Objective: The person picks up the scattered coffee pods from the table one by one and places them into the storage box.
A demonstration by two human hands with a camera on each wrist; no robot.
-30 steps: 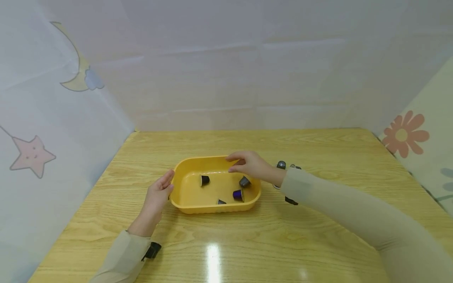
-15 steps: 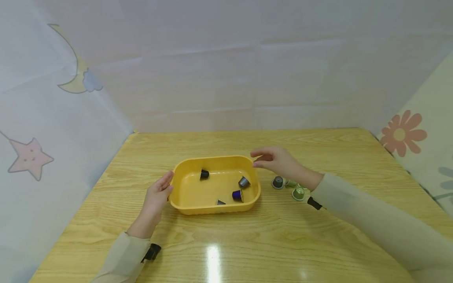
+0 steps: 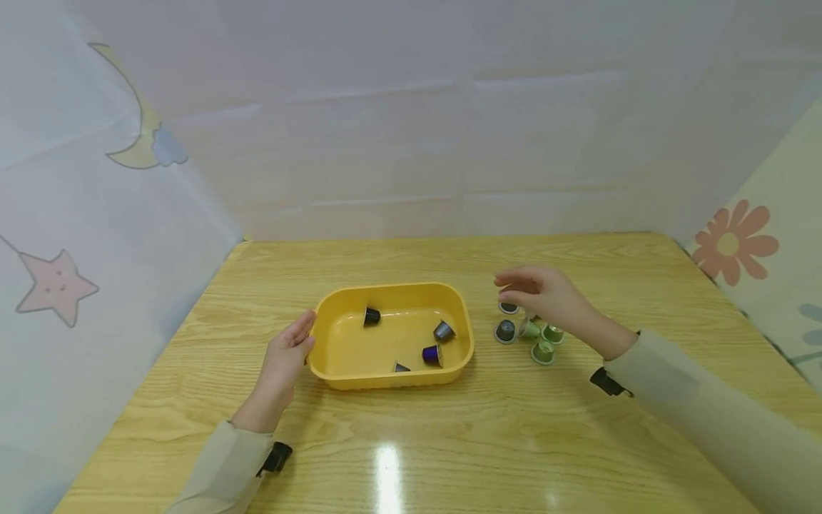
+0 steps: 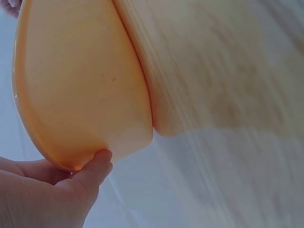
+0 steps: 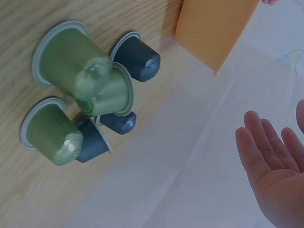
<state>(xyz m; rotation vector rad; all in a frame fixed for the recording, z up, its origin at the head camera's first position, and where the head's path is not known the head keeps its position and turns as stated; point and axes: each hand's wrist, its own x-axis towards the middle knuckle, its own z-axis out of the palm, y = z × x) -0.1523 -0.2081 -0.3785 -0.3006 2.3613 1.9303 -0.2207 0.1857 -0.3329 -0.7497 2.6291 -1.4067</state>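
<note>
My left hand [image 3: 284, 357] holds the left end of a yellow plastic basin [image 3: 393, 381]; in the left wrist view the thumb [image 4: 97, 164] presses its outer wall below the rim. Inside lie a black coffee capsule [image 3: 372, 317], a grey one [image 3: 444, 330], a purple one [image 3: 432, 355] and another grey one [image 3: 401, 368] partly hidden by the near wall. My right hand [image 3: 546, 294] hovers over loose capsules right of the basin, fingers relaxed and holding nothing. Among these are a dark capsule [image 3: 505, 330] and green capsules [image 3: 543, 351]; the hand partly covers the group.
The wooden table [image 3: 411, 442] carries the basin and the capsule group. Pale cloth [image 3: 359, 143] stands behind and at both sides of it. Dark camera mounts sit at the left wrist [image 3: 276, 457] and right wrist [image 3: 608, 382].
My right hand has moved right, from above the basin to above the loose capsules, uncovering several of them. The black capsule in the basin has shifted slightly. My left hand stays at the basin's end.
</note>
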